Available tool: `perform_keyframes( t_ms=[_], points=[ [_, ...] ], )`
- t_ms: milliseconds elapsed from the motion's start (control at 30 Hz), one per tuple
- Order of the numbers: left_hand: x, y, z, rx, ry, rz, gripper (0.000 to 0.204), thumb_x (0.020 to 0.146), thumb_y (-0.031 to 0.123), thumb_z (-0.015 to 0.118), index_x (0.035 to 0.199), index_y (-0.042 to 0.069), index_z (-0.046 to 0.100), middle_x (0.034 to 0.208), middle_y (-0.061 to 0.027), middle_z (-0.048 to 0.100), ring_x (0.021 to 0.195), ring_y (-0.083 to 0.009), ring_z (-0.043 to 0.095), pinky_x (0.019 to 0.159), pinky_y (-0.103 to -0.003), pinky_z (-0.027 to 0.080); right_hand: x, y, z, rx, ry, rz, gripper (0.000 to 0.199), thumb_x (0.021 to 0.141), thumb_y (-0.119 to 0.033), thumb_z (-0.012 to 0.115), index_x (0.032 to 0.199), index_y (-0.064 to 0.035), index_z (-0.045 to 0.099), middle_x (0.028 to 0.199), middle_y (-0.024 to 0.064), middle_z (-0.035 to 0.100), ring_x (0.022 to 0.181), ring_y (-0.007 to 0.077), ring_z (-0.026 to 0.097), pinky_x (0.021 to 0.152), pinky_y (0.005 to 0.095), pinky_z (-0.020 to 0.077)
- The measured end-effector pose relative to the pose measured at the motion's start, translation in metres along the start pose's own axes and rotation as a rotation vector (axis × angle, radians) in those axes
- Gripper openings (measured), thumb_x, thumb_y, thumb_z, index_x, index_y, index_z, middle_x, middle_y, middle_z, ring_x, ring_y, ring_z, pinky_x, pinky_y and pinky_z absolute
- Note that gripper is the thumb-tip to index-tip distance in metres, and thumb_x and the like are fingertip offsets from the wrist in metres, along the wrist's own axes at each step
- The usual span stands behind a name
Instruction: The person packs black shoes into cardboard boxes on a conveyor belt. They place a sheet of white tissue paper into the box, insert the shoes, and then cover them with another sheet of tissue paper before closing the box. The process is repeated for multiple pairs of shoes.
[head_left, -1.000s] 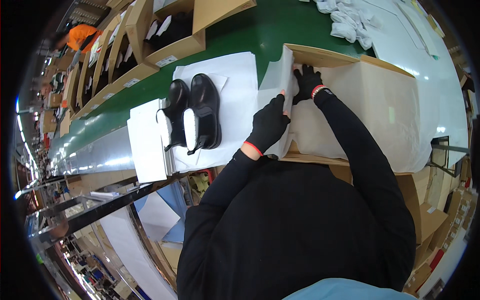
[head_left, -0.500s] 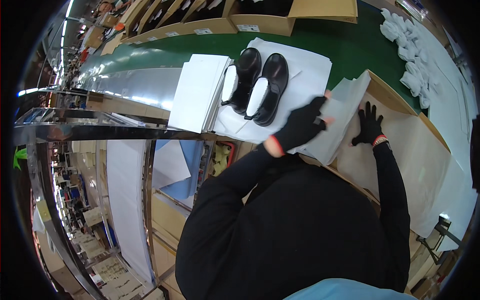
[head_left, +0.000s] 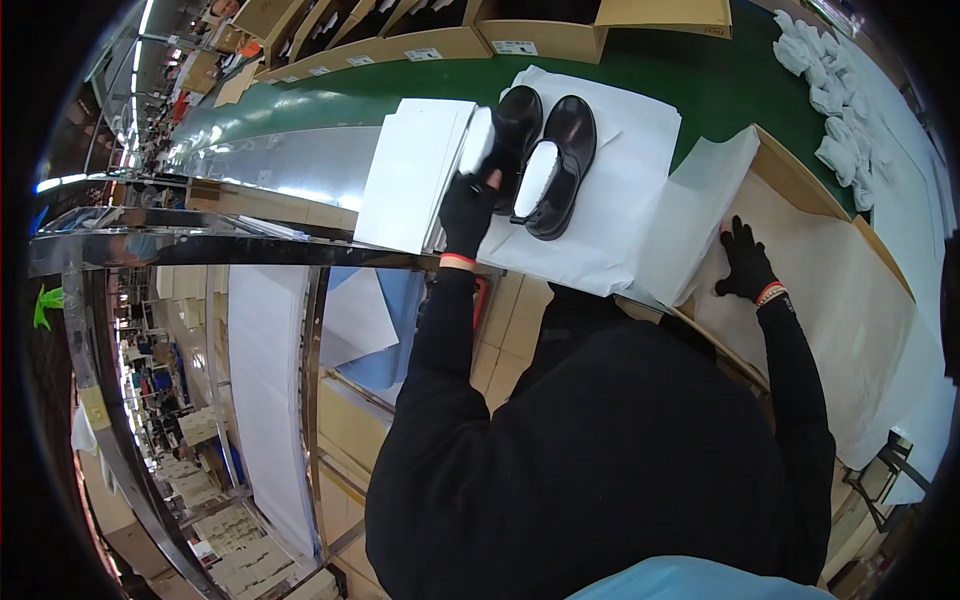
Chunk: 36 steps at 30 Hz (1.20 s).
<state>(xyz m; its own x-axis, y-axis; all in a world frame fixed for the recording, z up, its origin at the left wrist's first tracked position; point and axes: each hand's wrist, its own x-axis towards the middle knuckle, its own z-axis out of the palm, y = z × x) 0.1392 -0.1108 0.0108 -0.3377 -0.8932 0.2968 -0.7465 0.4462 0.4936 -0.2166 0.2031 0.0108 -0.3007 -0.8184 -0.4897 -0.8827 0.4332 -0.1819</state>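
Observation:
A pair of black leather shoes with white filling or lining at their openings lies side by side on white paper sheets. My left hand, in a black glove with bare fingertips, is closed around the heel of the left shoe, its thumb against the shoe's inner side. The right shoe rests untouched beside it. My right hand, gloved likewise, lies with fingers spread on the pale tissue paper lining an open cardboard box. A flap of that tissue folds over the box's left side.
Left of the shoes sits a stack of white paper. Several open shoe boxes line the back of the green table. Crumpled white paper wads lie at the far right. A metal frame stands at the left.
My left hand has moved left from the tissue at the box to the left shoe's heel and taken hold of it. My right hand stays spread in the box.

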Motion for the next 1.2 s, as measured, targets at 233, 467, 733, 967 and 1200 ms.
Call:
perform_keyframes(
  t_ms=[233, 467, 733, 967, 1200],
  points=[
    [0.05, 0.018, -0.123, -0.554, 0.318, -0.096, 0.043, 0.088, 0.043, 0.064, 0.088, 0.001, 0.071, 0.07, -0.0053, 0.066, 0.066, -0.0177, 0.057, 0.064, -0.034, 0.047, -0.067, 0.03, -0.026, 0.481, 0.266, -0.056, 0.082, 0.074, -0.027, 0.079, 0.142, -0.0044, 0.04, 0.14, 0.0166, 0.048, 0.13, 0.0265, 0.046, 0.107, 0.0337, 0.0362],
    [-0.002, 0.149, -0.223, -1.237, 0.116, 0.047, 0.037, 0.093, 0.036, 0.058, 0.09, 0.0, 0.065, 0.075, -0.0025, 0.064, 0.063, -0.0132, 0.052, 0.058, -0.03, 0.042, -0.09, -0.054, -0.116, 0.988, 0.344, -0.448, 0.087, 0.073, -0.026, 0.081, 0.145, -0.0056, 0.036, 0.145, 0.0111, 0.044, 0.131, 0.0234, 0.044, 0.108, 0.0353, 0.034],
    [-0.039, 0.214, -0.067, -1.3, -1.038, 0.069, 0.039, 0.1, 0.035, 0.045, 0.104, 0.0, 0.063, 0.082, -0.006, 0.067, 0.062, -0.0141, 0.056, 0.058, -0.027, 0.043, -0.123, -0.076, -0.105, 1.279, 0.122, -0.266, 0.068, 0.076, -0.023, 0.077, 0.132, 0.0012, 0.048, 0.122, 0.0133, 0.061, 0.114, 0.0229, 0.057, 0.099, 0.0327, 0.0427],
    [-0.071, 0.138, 0.146, -0.006, -0.269, 0.565, 0.06, 0.081, 0.046, 0.067, 0.127, 0.009, 0.056, 0.134, -0.0174, 0.049, 0.129, -0.0405, 0.04, 0.102, -0.055, 0.03, -0.131, 0.003, -0.046, 2.086, 0.49, 0.16, 0.054, 0.09, -0.037, 0.064, 0.126, 0.001, 0.054, 0.115, 0.0105, 0.064, 0.103, 0.0191, 0.062, 0.089, 0.0323, 0.0512],
    [-0.043, 0.159, 0.095, -0.682, -0.241, 0.332, 0.017, 0.086, 0.02, 0.068, 0.094, 0.006, 0.063, 0.083, -0.0047, 0.064, 0.084, -0.0224, 0.064, 0.08, -0.033, 0.047, -0.053, 0.039, -0.002, 2.327, 0.644, 0.107, 0.051, 0.091, -0.038, 0.064, 0.128, -0.0054, 0.053, 0.119, 0.0083, 0.06, 0.107, 0.0207, 0.058, 0.095, 0.0356, 0.0471]
  ],
)
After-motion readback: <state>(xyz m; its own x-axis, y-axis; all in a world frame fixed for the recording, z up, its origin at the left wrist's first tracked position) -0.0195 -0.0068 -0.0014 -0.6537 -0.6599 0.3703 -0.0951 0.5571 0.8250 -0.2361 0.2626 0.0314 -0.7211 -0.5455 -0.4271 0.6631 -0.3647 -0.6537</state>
